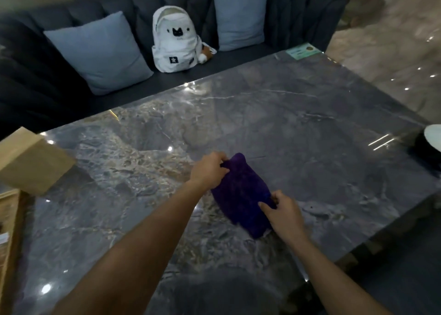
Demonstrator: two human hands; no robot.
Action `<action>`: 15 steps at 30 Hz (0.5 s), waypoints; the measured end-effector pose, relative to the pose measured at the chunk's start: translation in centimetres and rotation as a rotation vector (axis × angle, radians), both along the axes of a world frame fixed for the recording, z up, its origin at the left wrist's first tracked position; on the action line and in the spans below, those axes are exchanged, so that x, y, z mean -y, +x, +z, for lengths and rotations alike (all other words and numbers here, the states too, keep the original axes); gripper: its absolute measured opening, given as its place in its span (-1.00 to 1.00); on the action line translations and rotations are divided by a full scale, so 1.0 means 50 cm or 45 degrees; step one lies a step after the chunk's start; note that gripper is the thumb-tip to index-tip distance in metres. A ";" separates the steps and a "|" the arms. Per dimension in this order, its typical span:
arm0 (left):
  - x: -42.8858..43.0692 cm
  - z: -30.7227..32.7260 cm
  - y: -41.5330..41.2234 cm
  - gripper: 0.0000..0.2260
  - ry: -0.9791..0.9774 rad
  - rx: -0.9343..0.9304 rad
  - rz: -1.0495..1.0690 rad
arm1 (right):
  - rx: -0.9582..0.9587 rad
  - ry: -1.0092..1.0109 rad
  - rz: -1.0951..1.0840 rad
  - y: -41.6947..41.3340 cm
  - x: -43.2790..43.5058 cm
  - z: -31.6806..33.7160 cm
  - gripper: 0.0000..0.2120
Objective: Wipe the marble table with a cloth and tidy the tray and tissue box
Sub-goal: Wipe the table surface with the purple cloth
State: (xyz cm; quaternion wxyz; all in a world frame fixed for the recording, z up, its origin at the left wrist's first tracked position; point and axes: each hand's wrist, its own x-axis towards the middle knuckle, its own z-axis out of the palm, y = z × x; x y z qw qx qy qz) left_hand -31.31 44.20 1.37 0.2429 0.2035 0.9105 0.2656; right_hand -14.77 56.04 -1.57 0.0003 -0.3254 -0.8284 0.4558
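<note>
1. Purple cloth (241, 195): bunched into a folded pad, lying on the marble table (310, 128) near the middle of its near half.
2. Left hand (208, 170): fingers curled and pinching the cloth's far end.
3. Right hand (284, 213): thumb and fingers closed on the cloth's near right edge; index finger laid along the fabric.
4. Both forearms reach in from the bottom edge, bare.
5. Tan box (31, 161): at the table's left edge, tilted, well apart from the cloth. Whether it is the tissue box, cannot tell.
6. Wooden tray (9, 219): partly in view, far left, just below the box.
7. Beyond the table: dark sofa (47, 80) with two pale blue cushions (100, 52) and a white backpack (176, 40) between them.
</note>
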 end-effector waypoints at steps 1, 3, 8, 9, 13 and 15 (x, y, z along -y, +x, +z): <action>-0.005 -0.008 0.002 -0.83 -0.004 -0.015 -0.035 | 0.036 0.211 0.099 0.004 -0.002 -0.007 -0.86; -0.008 -0.023 0.004 -0.79 -0.009 -0.057 -0.070 | 0.049 0.555 0.238 0.012 -0.006 -0.018 -0.80; 0.005 -0.050 0.012 -0.77 -0.078 -0.244 -0.083 | 0.042 0.777 0.343 0.013 -0.014 -0.043 -0.77; 0.008 -0.056 0.013 -0.82 -0.090 -0.277 -0.112 | 0.078 0.767 0.376 0.011 -0.016 -0.039 -0.76; 0.020 -0.075 0.016 -0.87 -0.133 -0.306 -0.181 | 0.174 0.641 0.488 -0.005 -0.037 -0.023 -0.70; 0.027 -0.079 0.017 -0.82 -0.117 -0.288 -0.180 | 0.253 0.604 0.523 -0.015 -0.049 -0.012 -0.64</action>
